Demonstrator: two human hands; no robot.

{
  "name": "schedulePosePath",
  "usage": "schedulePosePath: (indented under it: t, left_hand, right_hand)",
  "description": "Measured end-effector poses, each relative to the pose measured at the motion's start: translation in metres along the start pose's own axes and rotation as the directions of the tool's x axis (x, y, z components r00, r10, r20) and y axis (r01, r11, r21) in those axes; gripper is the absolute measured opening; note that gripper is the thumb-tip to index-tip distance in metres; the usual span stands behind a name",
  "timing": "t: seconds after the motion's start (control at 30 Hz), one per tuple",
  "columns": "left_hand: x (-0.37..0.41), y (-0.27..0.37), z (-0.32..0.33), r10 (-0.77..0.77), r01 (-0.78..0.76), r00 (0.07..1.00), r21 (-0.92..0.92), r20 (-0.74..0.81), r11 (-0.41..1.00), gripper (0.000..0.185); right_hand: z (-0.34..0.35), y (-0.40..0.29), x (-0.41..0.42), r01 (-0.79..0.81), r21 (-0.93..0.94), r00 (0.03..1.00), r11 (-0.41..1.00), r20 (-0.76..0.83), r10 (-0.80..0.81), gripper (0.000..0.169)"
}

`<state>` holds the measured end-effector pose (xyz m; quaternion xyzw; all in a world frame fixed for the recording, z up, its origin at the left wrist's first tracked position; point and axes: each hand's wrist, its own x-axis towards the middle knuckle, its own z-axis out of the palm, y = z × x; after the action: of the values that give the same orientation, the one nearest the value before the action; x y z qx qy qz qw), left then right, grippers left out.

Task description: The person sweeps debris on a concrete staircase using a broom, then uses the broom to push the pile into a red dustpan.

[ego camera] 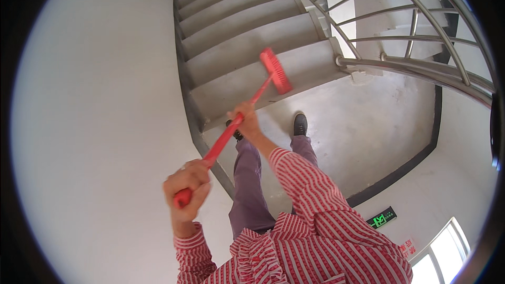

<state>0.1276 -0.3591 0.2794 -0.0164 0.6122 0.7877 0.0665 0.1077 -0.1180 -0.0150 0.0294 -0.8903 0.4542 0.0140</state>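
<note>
My left hand (pixel 187 189) is closed around the top end of the red handle (pixel 223 142) of a broom. Farther down the same handle, my right hand (pixel 247 120) grips it, at about the level of my shoes. The red broom head (pixel 276 71), with rows of bristles, is tilted over the concrete step (pixel 311 61) nearest the landing. Whether the bristles touch the step, I cannot tell. Both sleeves are red-and-white striped.
A flight of concrete stairs (pixel 240 19) runs ahead, between a white wall (pixel 98 106) and a steel railing (pixel 410 38). My black shoes (pixel 300 124) stand on the landing (pixel 355 126). A green exit sign (pixel 381 217) and a window (pixel 442 248) are behind at right.
</note>
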Motion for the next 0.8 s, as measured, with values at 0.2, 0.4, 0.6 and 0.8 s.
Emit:
schedulePosePath:
  t: [0.2,0.4,0.6,0.8]
  left_hand:
    - [-0.053,0.046,-0.04,0.028,-0.016,0.991,0.096,-0.129,0.995,0.024]
    - [-0.096,0.053,-0.009,0.116,-0.143,0.88,-0.024,-0.461,0.989,0.038]
    - [-0.086,-0.017,0.027,-0.095,-0.158,0.648,-0.255,-0.756,0.954,0.033]
    - [-0.096,-0.023,-0.028,0.0,-0.116,0.812,-0.162,-0.583,0.98,0.035]
  right_hand:
    - [0.056,-0.105,-0.021,-0.129,0.159,0.977,0.979,0.186,0.099,0.032]
    - [0.023,-0.142,-0.023,-0.074,0.143,0.968,0.987,0.247,0.037,0.029]
    - [-0.024,-0.053,-0.029,0.049,-0.108,0.969,0.993,0.246,-0.021,0.028]
    - [0.002,-0.047,-0.019,0.099,0.039,0.767,0.994,0.633,-0.101,0.031]
